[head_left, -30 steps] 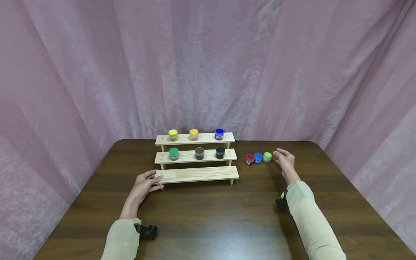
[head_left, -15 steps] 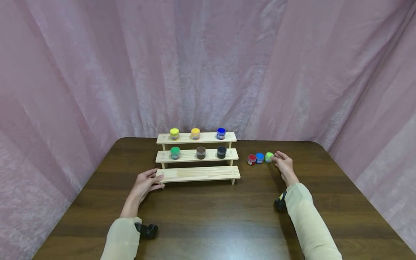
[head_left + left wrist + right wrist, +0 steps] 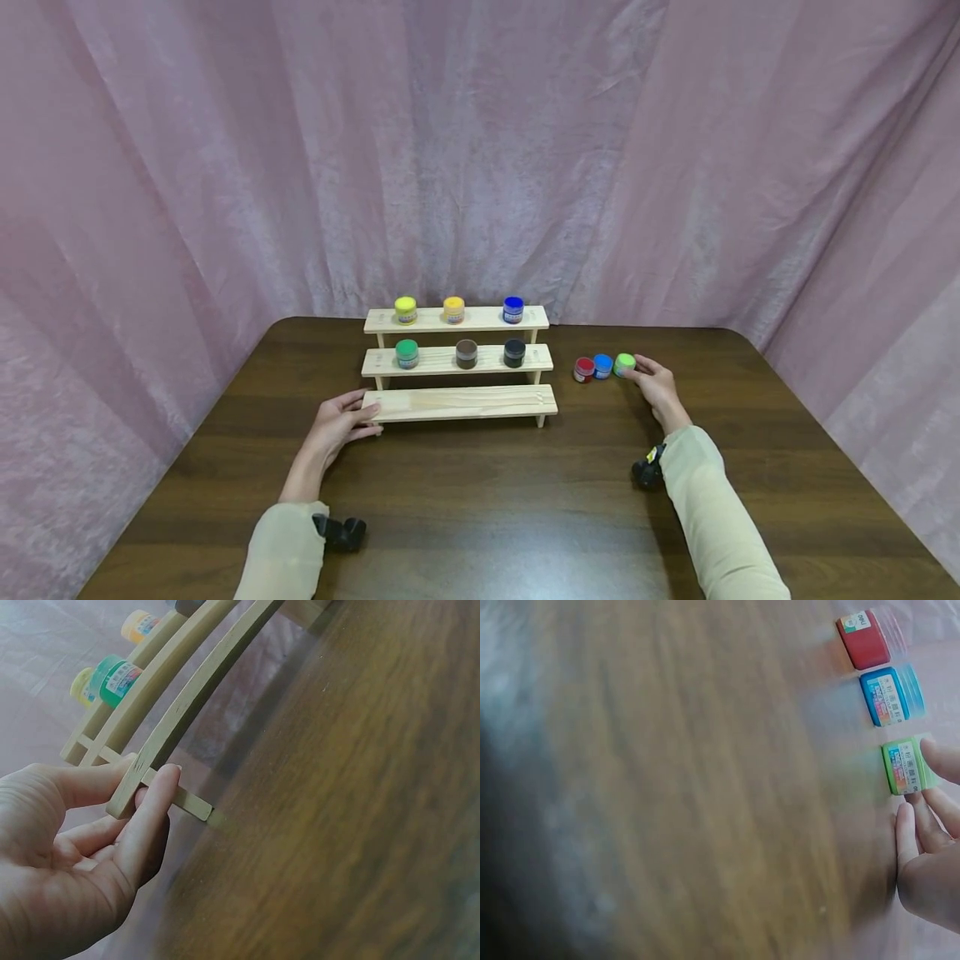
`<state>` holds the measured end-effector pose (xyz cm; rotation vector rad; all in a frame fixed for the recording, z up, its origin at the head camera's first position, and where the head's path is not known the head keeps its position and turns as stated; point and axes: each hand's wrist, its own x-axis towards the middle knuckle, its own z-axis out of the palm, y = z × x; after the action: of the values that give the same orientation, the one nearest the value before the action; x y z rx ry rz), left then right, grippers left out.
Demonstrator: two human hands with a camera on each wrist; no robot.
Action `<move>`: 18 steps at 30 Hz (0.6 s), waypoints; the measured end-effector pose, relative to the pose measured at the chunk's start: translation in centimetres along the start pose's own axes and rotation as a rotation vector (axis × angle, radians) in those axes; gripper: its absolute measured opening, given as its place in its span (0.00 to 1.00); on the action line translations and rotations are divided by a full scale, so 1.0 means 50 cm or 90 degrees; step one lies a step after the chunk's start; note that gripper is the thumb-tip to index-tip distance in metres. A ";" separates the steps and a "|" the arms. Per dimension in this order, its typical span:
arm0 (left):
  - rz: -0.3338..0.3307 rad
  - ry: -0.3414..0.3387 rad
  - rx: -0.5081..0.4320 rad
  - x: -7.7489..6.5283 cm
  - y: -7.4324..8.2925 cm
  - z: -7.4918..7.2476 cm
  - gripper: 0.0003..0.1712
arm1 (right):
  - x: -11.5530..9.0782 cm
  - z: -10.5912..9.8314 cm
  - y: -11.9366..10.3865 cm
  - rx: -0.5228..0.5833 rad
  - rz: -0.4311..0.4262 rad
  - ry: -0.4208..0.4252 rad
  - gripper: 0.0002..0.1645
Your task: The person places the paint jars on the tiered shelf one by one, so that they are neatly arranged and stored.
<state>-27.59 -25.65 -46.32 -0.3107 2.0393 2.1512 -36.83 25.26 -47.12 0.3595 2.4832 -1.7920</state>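
Note:
My left hand (image 3: 339, 425) grips the left end of the lowest tier of a wooden three-tier display rack (image 3: 461, 403), thumb on top and fingers below; the left wrist view shows the fingers around the board end (image 3: 126, 796). To the right of the rack, my right hand (image 3: 654, 387) has its thumb and fingers around a light green paint jar (image 3: 624, 365) standing on the table. That jar (image 3: 904, 766) lies between thumb and fingertips in the right wrist view. Beside it stand a blue paint jar (image 3: 602, 367) and a red paint jar (image 3: 584, 370).
Yellow (image 3: 406, 310), orange-yellow (image 3: 453, 309) and dark blue (image 3: 513, 309) jars stand on the top tier. Green (image 3: 407, 354), brown (image 3: 467, 354) and black (image 3: 514, 352) jars stand on the middle one. A pink curtain (image 3: 480, 150) hangs behind the brown table (image 3: 480, 508).
My right hand has moved left to the light green jar and closed its thumb and fingers around it. The left hand keeps its hold on the rack; the view has shifted slightly.

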 end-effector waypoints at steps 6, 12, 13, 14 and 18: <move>0.004 -0.001 0.005 -0.001 0.001 0.001 0.38 | 0.004 0.008 0.002 -0.012 -0.007 0.029 0.35; 0.009 -0.002 0.008 0.000 0.001 -0.002 0.38 | 0.002 0.024 0.003 -0.040 -0.019 0.093 0.32; 0.009 -0.001 0.009 0.000 0.001 -0.002 0.38 | 0.001 0.026 0.003 -0.045 -0.019 0.101 0.32; 0.009 -0.001 0.011 0.001 0.001 -0.002 0.38 | 0.000 0.026 0.003 -0.050 -0.019 0.106 0.32; 0.002 0.005 0.015 0.002 -0.002 0.000 0.37 | -0.005 0.027 0.002 -0.066 -0.018 0.119 0.32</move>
<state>-27.65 -25.64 -46.42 -0.3131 2.0698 2.1290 -36.68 23.96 -47.63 0.5086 2.7065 -1.7044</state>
